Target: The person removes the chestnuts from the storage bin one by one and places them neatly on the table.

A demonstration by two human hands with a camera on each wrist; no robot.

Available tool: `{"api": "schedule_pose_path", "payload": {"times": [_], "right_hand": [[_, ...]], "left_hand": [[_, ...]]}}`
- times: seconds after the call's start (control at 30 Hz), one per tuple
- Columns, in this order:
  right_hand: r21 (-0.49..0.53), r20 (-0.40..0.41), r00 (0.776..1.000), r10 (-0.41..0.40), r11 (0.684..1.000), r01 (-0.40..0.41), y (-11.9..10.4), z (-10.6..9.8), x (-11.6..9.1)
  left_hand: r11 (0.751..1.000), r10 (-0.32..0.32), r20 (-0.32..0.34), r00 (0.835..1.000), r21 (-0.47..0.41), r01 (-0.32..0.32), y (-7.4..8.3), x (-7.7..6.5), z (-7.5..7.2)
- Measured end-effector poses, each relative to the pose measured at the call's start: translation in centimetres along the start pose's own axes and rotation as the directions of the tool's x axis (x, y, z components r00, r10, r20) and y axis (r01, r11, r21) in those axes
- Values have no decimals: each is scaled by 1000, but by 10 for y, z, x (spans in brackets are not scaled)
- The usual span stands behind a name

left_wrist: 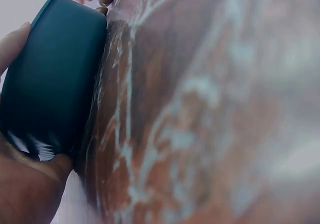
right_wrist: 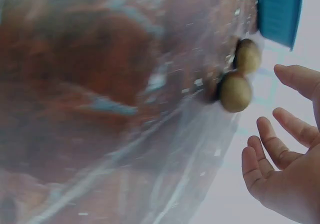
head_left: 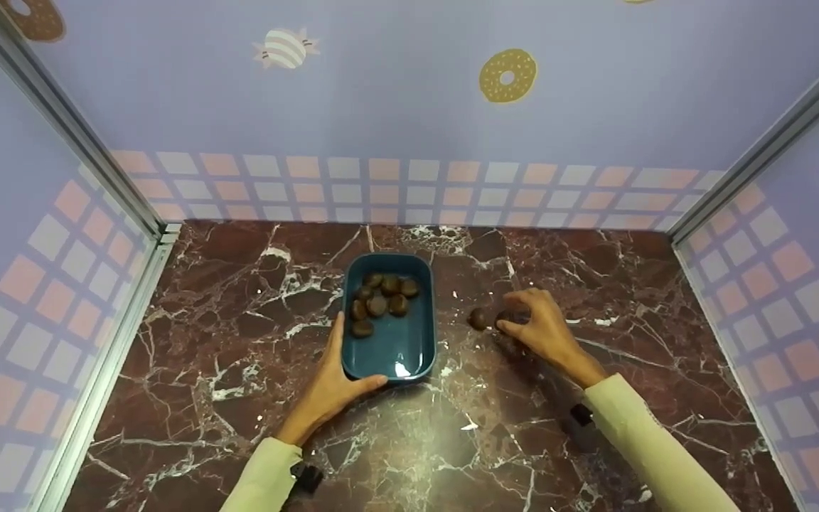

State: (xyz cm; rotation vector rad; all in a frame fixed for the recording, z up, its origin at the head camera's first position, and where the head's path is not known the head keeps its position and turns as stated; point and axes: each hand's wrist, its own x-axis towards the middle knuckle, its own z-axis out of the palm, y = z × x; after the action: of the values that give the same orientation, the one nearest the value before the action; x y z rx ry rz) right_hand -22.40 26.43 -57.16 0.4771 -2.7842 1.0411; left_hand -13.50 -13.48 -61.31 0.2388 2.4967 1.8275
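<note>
A deep blue rectangular dish (head_left: pixel 420 355) stands on the marble-patterned surface, with several brown chestnuts (head_left: pixel 377 306) gathered toward its far end. My left hand (head_left: pixel 331 387) rests on the dish at its near-left corner, straight fingers along the left wall and thumb along the near wall. To the right of the dish lie two loose chestnuts, one nearer the dish (head_left: pixel 478 318) and another (right_wrist: pixel 236 91) beside it. Over the latter hovers my right hand (head_left: pixel 546 331), thumb and fingers spread apart. The right wrist view shows a gap between its fingertips and both chestnuts.
A patterned back wall (head_left: pixel 409 188) and side walls enclose the marble surface (head_left: pixel 253 391). Metal rails (head_left: pixel 107 355) run along the left edge. Dark straps with small devices sit at both wrists, over pale sleeves (head_left: pixel 655 448).
</note>
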Motion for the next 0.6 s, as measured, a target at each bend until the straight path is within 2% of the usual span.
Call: {"api": "schedule_pose_path", "payload": {"times": [0.33,0.6], "right_hand": [[2,85,990,-110,994,110,-40,12,21],[-13,101,973,-209,977,211,-62,27,35]], "left_hand": [[1000,9,-7,1000,-9,-9,-1,8,-3],[999,21,19,1000,-26,-20,2,8,0]]}}
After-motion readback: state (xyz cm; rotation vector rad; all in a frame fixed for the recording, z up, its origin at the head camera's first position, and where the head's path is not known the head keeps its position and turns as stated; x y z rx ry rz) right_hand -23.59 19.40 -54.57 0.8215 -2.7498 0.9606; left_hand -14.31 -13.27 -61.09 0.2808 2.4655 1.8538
